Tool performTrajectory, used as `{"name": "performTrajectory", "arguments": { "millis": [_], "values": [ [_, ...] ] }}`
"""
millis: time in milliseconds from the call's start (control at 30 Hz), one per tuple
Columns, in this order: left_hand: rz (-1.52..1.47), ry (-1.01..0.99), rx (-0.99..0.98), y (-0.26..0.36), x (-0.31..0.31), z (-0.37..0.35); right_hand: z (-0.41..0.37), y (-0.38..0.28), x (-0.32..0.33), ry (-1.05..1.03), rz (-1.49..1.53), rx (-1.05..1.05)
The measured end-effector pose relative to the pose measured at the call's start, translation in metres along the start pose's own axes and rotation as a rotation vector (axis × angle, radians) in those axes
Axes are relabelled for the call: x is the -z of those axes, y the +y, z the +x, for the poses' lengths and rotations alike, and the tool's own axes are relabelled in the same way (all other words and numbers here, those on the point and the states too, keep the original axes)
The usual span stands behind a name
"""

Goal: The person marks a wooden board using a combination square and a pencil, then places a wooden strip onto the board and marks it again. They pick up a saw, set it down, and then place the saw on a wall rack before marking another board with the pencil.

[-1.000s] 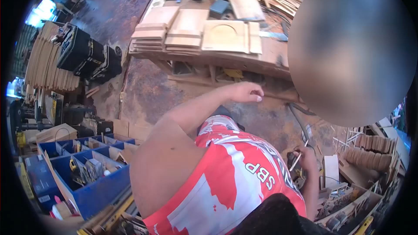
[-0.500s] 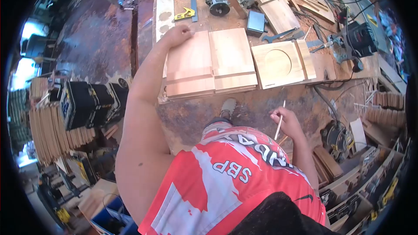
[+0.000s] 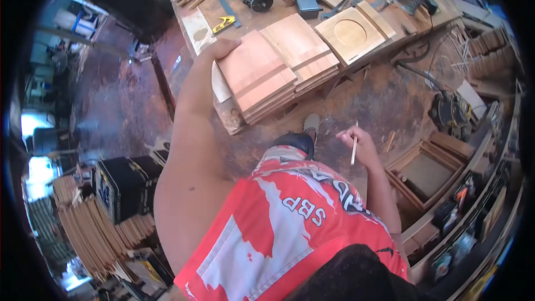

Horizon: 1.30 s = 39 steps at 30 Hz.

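My left hand is closed at the upper left corner of a stack of pale wooden panels, its fingers partly hidden at the edge. A second stack of panels lies right beside it. Farther right is a panel with a round recess and a strip of wood across it. Below the bench, in front of my body, my right hand is closed round a thin light stick, which points roughly up and down in the view.
On the bench are a yellow-headed square, a router, a blue box and wood strips. Black cases stand at the left. A wooden frame and shelves are at the lower right. A cable hangs by the bench.
The view has turned, so the bench now slants. My left hand has come down against the corner of the left stack. My right hand still holds the stick, now more upright.
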<state>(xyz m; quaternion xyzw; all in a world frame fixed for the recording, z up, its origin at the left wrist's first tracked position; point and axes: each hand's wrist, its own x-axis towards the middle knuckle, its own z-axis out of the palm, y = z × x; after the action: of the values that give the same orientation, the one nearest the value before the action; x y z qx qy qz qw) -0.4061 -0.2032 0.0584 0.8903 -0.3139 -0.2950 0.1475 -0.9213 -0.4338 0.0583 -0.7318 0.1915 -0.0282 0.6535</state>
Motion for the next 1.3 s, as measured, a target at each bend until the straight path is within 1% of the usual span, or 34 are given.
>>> {"name": "performTrajectory", "arguments": {
  "millis": [33, 67, 100, 133, 167, 233, 367, 433, 467, 533, 567, 633, 667, 700, 733, 767, 800, 833, 867, 900, 933, 967, 1000, 1033, 1100, 1167, 1233, 1267, 1300],
  "values": [
    [-0.037, 0.000, -0.044, -0.015, -0.001, 0.007, -0.013, 0.005, -0.012, 0.018, 0.010, 0.016],
    [0.009, 0.070, -0.004, -0.006, -0.002, -0.004, -0.028, 0.006, -0.040, 0.072, 0.012, -0.030],
    [-0.032, 0.028, 0.017, -0.009, -0.001, -0.001, -0.038, 0.011, -0.052, 0.112, -0.003, -0.097],
    [-0.035, -0.002, -0.022, -0.004, 0.001, -0.007, -0.043, 0.022, -0.063, 0.114, 0.019, -0.062],
    [-0.040, -0.030, -0.064, 0.001, 0.004, -0.011, -0.045, 0.012, -0.076, 0.123, 0.008, -0.051],
    [-0.019, -0.035, -0.133, -0.002, 0.002, -0.009, -0.047, -0.007, -0.104, 0.199, 0.293, -0.116],
    [0.074, -0.058, -0.260, -0.019, -0.002, 0.000, -0.023, -0.026, -0.155, 0.290, 0.245, -0.095],
    [-0.046, -0.091, -0.347, -0.031, -0.002, -0.002, -0.002, -0.031, -0.179, 0.655, 0.153, 0.148],
    [-0.088, -0.083, -0.388, -0.041, -0.003, -0.002, 0.008, -0.055, -0.191, 0.747, 0.087, 0.193],
    [-0.210, 0.012, -0.500, -0.066, 0.000, -0.015, 0.032, -0.083, -0.210, 0.801, 0.056, 0.289],
    [-0.267, 0.051, -0.555, -0.084, 0.008, -0.033, 0.046, -0.096, -0.226, 0.809, 0.061, 0.280],
    [-0.400, 0.083, -0.551, -0.124, 0.029, -0.080, 0.083, -0.124, -0.263, 0.945, -0.180, 0.411],
    [-0.379, 0.029, -0.591, -0.156, 0.035, -0.088, 0.106, -0.139, -0.287, 0.969, -0.171, 0.409],
    [-0.363, -0.029, -0.630, -0.194, 0.040, -0.095, 0.130, -0.156, -0.313, 0.947, -0.213, 0.359],
    [-0.374, -0.033, -0.622, -0.234, 0.039, -0.103, 0.151, -0.169, -0.336, 0.915, -0.257, 0.303],
    [-0.387, -0.035, -0.609, -0.276, 0.037, -0.113, 0.181, -0.160, -0.356, 0.821, -0.104, 0.369],
    [-0.387, -0.052, -0.557, -0.316, 0.036, -0.122, 0.205, -0.165, -0.378, 0.736, -0.270, 0.369],
    [-0.385, -0.063, -0.508, -0.348, 0.039, -0.132, 0.223, -0.181, -0.400, 0.583, -0.229, 0.216],
    [-0.392, -0.103, -0.411, -0.365, 0.052, -0.148, 0.244, -0.180, -0.416, 0.496, -0.245, 0.319],
    [-0.397, -0.141, -0.315, -0.379, 0.064, -0.158, 0.263, -0.184, -0.427, 0.509, -0.241, 0.328],
    [-0.386, -0.144, -0.324, -0.395, 0.067, -0.160, 0.278, -0.187, -0.436, 0.448, -0.258, 0.306],
    [-0.471, -0.129, -0.294, -0.408, 0.069, -0.160, 0.291, -0.191, -0.445, 0.387, -0.276, 0.282],
    [-0.557, -0.113, -0.263, -0.420, 0.073, -0.153, 0.301, -0.200, -0.453, 0.391, -0.261, 0.214],
    [-0.547, -0.120, -0.266, -0.430, 0.076, -0.145, 0.313, -0.197, -0.459, 0.401, -0.254, 0.211],
    [-0.612, -0.070, -0.276, -0.430, 0.090, -0.128, 0.340, -0.194, -0.467, 0.461, -0.227, 0.170],
    [-0.576, -0.042, -0.313, -0.419, 0.112, -0.109, 0.361, -0.194, -0.471, 0.510, -0.210, 0.139],
    [-0.535, -0.016, -0.347, -0.408, 0.144, -0.091, 0.388, -0.181, -0.469, 0.549, -0.121, 0.130],
    [-0.561, 0.009, -0.369, -0.402, 0.161, -0.080, 0.403, -0.176, -0.468, 0.554, -0.110, 0.130],
    [-0.587, 0.035, -0.392, -0.397, 0.175, -0.071, 0.419, -0.170, -0.466, 0.603, -0.068, 0.172]
  ]
}}
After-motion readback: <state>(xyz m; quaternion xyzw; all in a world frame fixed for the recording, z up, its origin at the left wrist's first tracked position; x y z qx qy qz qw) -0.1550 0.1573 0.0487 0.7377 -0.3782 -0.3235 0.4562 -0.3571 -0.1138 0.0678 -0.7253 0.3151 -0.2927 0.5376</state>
